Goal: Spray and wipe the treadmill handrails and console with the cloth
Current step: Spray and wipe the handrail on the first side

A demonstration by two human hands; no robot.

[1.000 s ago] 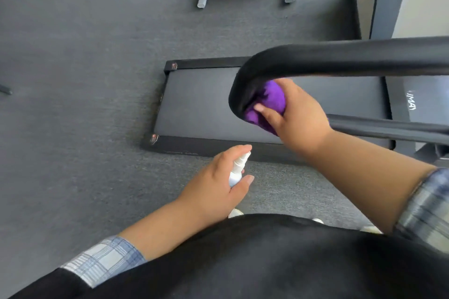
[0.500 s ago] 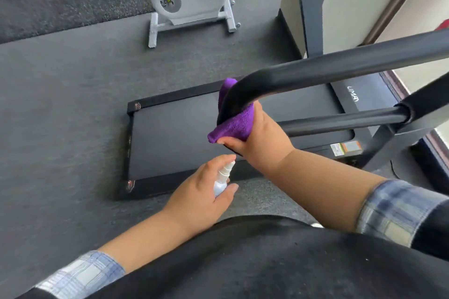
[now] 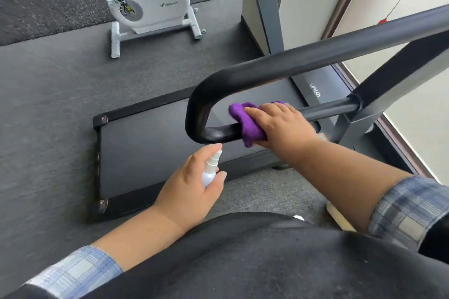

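The right hand (image 3: 281,124) covers most of the purple cloth (image 3: 245,124); only the cloth's left portion and a small tuft beyond the knuckles show. The fingers curl over the cloth and clamp it round the lower bar of the black handrail (image 3: 303,60), just right of the U-shaped bend. The bar section under the cloth is hidden.

The left hand (image 3: 192,189) grips a small white spray bottle (image 3: 211,168). The bottle body is largely concealed by the palm and fingers — only the nozzle, the neck and part of the rounded shoulder are visible. The index finger rests at the nozzle top; the thumb wraps the near side. The bottle's long axis runs up and slightly right, nozzle toward the handrail bend, apart from it.

The handrail's long axis runs from the bend at centre up to the right, where the upper bar is cut off by the frame edge. The lower bar ends at a grey upright (image 3: 352,126). The treadmill deck (image 3: 150,148) lies below on dark floor. The console is out of view. A white exercise bike (image 3: 150,5) stands beyond, its top cut off — motion blur softens the floor at left
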